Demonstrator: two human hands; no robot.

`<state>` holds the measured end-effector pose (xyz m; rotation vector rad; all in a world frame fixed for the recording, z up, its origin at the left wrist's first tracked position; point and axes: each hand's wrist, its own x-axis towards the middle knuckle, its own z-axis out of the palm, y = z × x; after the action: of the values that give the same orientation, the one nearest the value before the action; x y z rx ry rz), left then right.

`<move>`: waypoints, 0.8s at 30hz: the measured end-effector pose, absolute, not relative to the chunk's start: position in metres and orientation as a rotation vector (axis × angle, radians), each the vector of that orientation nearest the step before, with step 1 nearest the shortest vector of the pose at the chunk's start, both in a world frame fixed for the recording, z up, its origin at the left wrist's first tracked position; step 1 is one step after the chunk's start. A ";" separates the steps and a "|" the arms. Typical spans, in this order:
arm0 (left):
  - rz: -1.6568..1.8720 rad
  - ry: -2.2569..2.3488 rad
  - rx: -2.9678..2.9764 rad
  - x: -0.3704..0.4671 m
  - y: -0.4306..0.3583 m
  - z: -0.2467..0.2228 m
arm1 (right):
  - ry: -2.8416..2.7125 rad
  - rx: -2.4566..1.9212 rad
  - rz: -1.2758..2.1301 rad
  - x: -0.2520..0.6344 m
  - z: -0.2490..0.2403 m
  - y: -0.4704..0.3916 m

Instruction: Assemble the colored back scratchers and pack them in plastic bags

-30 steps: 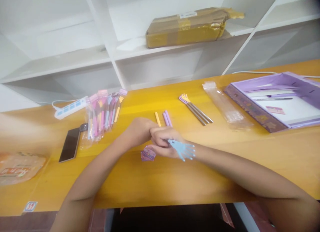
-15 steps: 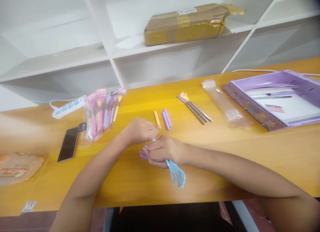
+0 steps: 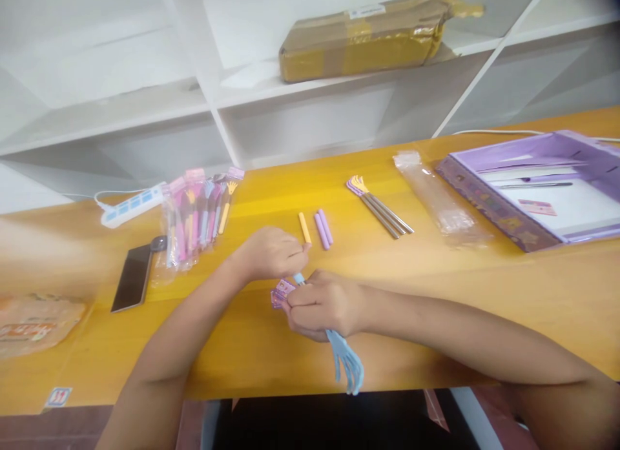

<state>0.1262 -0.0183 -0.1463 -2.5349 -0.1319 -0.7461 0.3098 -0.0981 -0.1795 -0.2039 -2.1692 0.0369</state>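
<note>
So the blue hand-shaped scratcher (image 3: 346, 363) runs right through the right hand (image 3: 322, 303), which is fisted tight around its stem. Long axis is a diagonal: the flat plastic claw end sticks out below the fist toward the table edge, and the thin upper tip (image 3: 299, 279) pokes out the top, straight into the left hand (image 3: 271, 253). The left hand's fingers are pinched narrow on that tip, so it's the nearer one for that end. A small purple patterned tag (image 3: 281, 291) sits just left of the right knuckles, touching them. Beyond the left hand lie smooth little tubes, one yellow (image 3: 305, 228) and two lilac (image 3: 323, 228).
</note>
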 end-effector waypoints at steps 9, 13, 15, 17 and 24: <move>-0.644 -0.192 -2.588 0.123 -0.020 -0.145 | -2.072 -0.214 0.056 0.306 -0.174 -0.106; -0.625 -0.192 -2.614 0.123 -0.020 -0.144 | -2.064 -0.217 0.089 0.306 -0.171 -0.110; -0.610 -0.193 -2.621 0.121 -0.018 -0.143 | -2.085 -0.220 0.096 0.307 -0.169 -0.112; -0.619 -0.197 -2.611 0.119 -0.017 -0.141 | -2.101 -0.220 0.096 0.310 -0.167 -0.112; -0.661 -0.274 -2.575 0.114 -0.020 -0.131 | -2.272 -0.141 0.360 0.322 -0.150 -0.104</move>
<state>0.1145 -0.0200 -0.1312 -2.5750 -0.2743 -0.6610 0.3220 -0.1038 -0.1504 -0.1412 -2.2715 0.3600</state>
